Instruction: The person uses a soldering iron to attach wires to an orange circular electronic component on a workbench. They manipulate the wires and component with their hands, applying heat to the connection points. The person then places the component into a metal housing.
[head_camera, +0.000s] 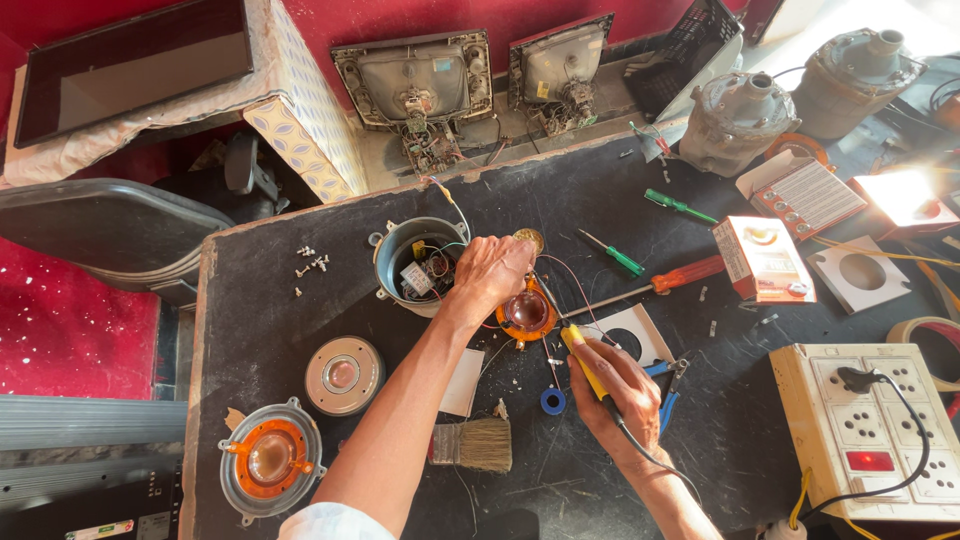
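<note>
The left hand (492, 272) hides part of the orange diaphragm (527, 312). The right hand (622, 392) covers the soldering iron (583, 362) handle, its tip too small to tell. The tape roll (930, 345) is cut off by the right edge.

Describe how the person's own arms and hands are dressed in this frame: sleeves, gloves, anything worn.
Both hands are bare, with no gloves: the left hand and the right hand. Both forearms are uncovered too. A white sleeve shows at the upper left arm by the bottom edge. No watch, ring or wristband can be seen.
</note>
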